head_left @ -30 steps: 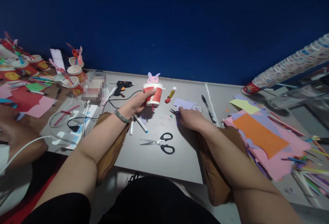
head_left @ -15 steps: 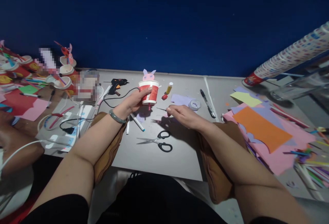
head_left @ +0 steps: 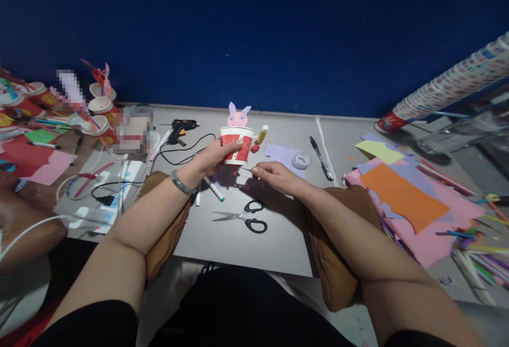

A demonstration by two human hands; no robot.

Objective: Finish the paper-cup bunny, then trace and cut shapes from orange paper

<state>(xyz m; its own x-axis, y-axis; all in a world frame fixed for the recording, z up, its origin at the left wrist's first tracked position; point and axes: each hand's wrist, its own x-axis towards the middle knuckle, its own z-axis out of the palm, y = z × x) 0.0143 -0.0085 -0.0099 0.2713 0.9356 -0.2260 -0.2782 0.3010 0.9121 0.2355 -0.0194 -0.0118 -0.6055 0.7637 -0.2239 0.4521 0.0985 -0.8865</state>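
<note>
Head view: both forearms are propped on brown cushions [head_left: 344,246] at the table's near edge. Btwn them, scissors [head_left: 239,215] are laid flat, blades parted & pointed L. Co-worker's arm [head_left: 27,230] is seen far L; an orange sheet [head_left: 405,196] is piled on other papers far R. Markers [head_left: 215,190] are set just below L hand [head_left: 214,156]. A thin dark tool [head_left: 247,169] is pinched in R hand [head_left: 274,176], fingers narrow; its tip is brought near the cup's base, contact can't be told. Red/wht cup [head_left: 246,150] is gripped in L hand, thumb across front, other fingers mostly hidden; it's held upright above the table, w/ a pink bunny [head_left: 237,120] shown over its rim. Tape [head_left: 301,161] & lilac paper [head_left: 278,153] are placed just past R hand, pen [head_left: 321,157] to their R. Glue stick [head_left: 262,134] is stood beside cup. Glue gun [head_left: 182,131] is left L of cup. All is backed by a blue wall [head_left: 254,34].
</note>
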